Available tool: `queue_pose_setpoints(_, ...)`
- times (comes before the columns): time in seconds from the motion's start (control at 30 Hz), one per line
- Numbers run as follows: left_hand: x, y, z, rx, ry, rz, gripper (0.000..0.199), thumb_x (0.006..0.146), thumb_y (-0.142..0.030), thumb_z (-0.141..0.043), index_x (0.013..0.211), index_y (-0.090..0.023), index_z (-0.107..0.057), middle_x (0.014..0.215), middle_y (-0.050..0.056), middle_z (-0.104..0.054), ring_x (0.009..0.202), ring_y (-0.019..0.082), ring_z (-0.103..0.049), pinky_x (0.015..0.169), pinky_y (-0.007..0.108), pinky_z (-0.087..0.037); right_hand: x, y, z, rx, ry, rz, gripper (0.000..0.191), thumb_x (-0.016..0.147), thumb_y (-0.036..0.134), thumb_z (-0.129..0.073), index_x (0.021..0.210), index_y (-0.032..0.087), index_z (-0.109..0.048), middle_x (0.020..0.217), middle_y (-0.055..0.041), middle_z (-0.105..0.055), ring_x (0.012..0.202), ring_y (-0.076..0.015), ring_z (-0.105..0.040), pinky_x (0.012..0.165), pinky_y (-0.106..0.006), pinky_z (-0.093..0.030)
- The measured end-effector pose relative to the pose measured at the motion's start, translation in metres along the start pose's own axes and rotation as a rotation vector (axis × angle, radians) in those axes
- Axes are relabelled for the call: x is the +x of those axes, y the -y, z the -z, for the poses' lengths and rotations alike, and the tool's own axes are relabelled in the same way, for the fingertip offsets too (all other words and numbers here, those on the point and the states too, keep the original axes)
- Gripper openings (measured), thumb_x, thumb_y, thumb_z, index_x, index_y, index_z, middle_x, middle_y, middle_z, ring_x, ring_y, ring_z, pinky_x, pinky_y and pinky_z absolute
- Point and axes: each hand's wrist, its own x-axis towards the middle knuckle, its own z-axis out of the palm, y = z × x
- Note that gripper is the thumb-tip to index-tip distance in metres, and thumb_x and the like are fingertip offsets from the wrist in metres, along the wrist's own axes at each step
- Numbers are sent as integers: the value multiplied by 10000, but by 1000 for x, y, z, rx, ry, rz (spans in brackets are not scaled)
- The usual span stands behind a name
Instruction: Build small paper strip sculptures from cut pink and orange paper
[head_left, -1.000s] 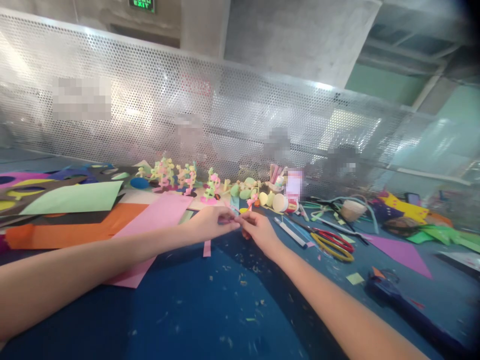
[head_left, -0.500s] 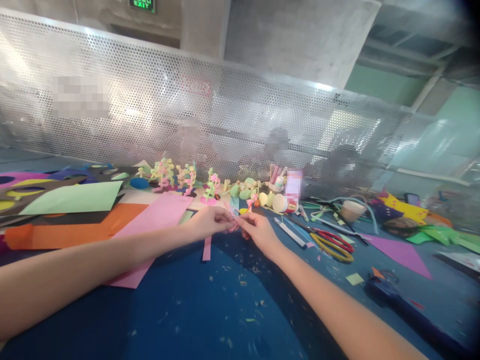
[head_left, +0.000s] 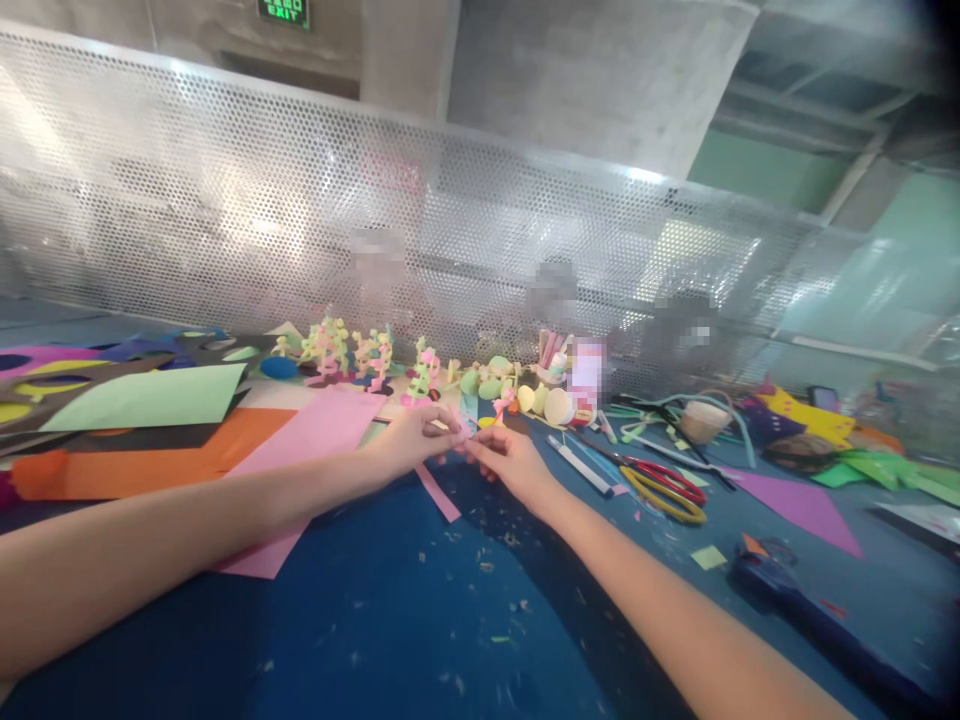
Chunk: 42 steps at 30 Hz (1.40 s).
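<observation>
My left hand is closed in a pinch, and a narrow pink paper strip trails down below its fingers. Close beside it, my right hand also pinches, its thumb and forefinger meeting the left fingertips at a small pink bit of the paper. The exact shape between the fingertips is too small to make out. Behind the hands stands a small pink and green paper flower stem. A large pink paper sheet lies under my left forearm.
Red-handled scissors and yellow-handled scissors lie right of my hands, near a white-edged cutter. A dark blue glue gun rests at front right. Left are green paper and orange paper. A perforated metal screen rises behind.
The pink strip's hanging end has swung to the right and now slants. My left hand has shifted slightly left and up; my right hand has barely moved.
</observation>
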Motion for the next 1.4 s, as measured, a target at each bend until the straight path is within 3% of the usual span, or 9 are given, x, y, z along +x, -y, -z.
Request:
queue_pose_setpoints(0.4, 4, 7, 1, -81, 78, -114, 217, 717, -328, -618, 838, -148, -599, 769, 17, -629, 633, 103, -568, 662, 248, -453, 1, -2, 0, 24, -20, 13, 276, 666, 435, -663, 743, 178, -598, 616, 11, -608, 425, -76, -458, 419, -207, -390)
queue_pose_setpoints(0.53, 4, 7, 1, -56, 51, -84, 232, 710, -338, -629, 851, -158, -589, 762, 16, -640, 590, 97, -556, 603, 236, -450, 1, -2, 1, 24, -29, 33, 293, 696, 460, -627, 803, 189, -600, 664, -1, -615, 432, -80, -465, 406, -206, -396)
queue_pose_setpoints(0.77, 7, 15, 1, -4, 43, -63, 286, 697, -386, -639, 885, -175, -598, 844, 48, -668, 665, 129, -592, 539, 208, -418, -1, 0, 1, 6, -37, 71, 259, 733, 452, -592, 729, 193, -601, 599, 13, -580, 425, -83, -454, 418, -211, -403)
queue_pose_setpoints(1.03, 5, 11, 1, -11, 61, -40, 277, 705, -361, -619, 907, -171, -614, 705, 9, -623, 505, 82, -485, 451, 185, -356, -2, 3, 1, 2, -67, 87, 245, 750, 437, -575, 769, 194, -599, 653, 6, -601, 428, -80, -461, 419, -212, -405)
queue_pose_setpoints(1.4, 5, 8, 0, -30, 79, -34, 219, 695, -310, -621, 864, -174, -646, 798, 20, -661, 621, 102, -543, 487, 180, -368, -1, 1, 0, 26, -77, 56, 228, 722, 409, -600, 789, 195, -557, 602, 30, -566, 412, -77, -453, 397, -203, -396)
